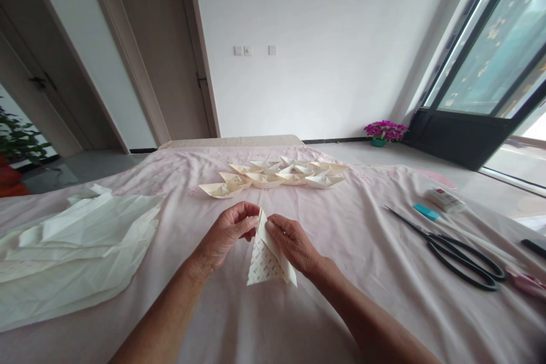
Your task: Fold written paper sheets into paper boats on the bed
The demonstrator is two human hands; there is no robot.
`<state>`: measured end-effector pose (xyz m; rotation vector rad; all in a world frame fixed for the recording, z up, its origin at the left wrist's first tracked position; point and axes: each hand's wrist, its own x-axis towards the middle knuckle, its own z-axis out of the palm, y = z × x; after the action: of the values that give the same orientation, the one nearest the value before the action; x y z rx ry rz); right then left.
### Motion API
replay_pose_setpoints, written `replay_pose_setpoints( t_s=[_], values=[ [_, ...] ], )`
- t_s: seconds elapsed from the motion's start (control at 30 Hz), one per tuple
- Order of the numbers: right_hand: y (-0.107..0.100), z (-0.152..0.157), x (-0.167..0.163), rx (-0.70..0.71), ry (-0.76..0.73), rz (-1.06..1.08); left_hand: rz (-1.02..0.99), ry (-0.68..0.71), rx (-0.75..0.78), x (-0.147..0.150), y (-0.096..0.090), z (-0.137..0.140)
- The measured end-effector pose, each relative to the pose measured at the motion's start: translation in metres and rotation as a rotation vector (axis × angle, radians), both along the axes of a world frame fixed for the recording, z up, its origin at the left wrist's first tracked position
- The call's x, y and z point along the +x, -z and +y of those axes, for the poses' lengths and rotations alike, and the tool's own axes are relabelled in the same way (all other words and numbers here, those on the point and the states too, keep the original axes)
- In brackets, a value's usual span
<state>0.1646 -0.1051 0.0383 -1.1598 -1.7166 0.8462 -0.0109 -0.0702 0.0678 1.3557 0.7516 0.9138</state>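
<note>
A partly folded sheet of cream paper [265,261], printed with small coloured marks on one face, is held up between my two hands over the cloth. My left hand [230,231] pinches its upper left edge near the top point. On the other side, my right hand [294,240] grips the upper right part, thumb lying along a fold. The lower corners hang free and spread apart. Beyond my hands, several folded paper boats [264,180] stand grouped in rows.
Loose crumpled paper sheets [94,239] lie at the left on the pink cloth [205,318]. To the right are black-handled scissors [452,247], a blue eraser [426,212] and a small white box [444,200]. A pot of magenta flowers [385,131] stands on the floor.
</note>
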Motion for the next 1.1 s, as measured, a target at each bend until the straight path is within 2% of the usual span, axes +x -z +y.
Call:
replay_pose_setpoints(
  t_s=[0.13,0.37,0.53,0.7,0.8,0.9,1.0,1.1],
  values=[
    [-0.002,0.001,0.001,0.029,0.035,-0.102,0.043,-0.046,0.053,-0.002,0.002,0.003],
    [-0.007,0.004,0.004,0.136,0.138,-0.418,0.192,-0.093,0.132,-0.001,0.011,0.008],
    [-0.006,0.005,0.005,0.133,0.147,-0.505,0.323,-0.268,0.238,0.003,0.022,0.012],
    [0.000,0.015,0.026,0.002,0.061,-0.497,0.170,-0.385,0.107,-0.008,0.042,0.026],
    [0.008,0.024,0.046,-0.026,0.028,-0.494,0.124,-0.430,0.006,-0.018,0.058,0.037],
    [0.020,0.035,0.061,-0.067,0.022,-0.467,0.119,-0.451,-0.007,-0.021,0.072,0.044],
    [0.027,0.043,0.067,-0.087,0.045,-0.432,0.122,-0.487,0.092,-0.021,0.078,0.048],
    [0.022,0.044,0.068,0.103,0.168,-0.457,0.173,-0.561,0.259,-0.023,0.074,0.049]
  ],
)
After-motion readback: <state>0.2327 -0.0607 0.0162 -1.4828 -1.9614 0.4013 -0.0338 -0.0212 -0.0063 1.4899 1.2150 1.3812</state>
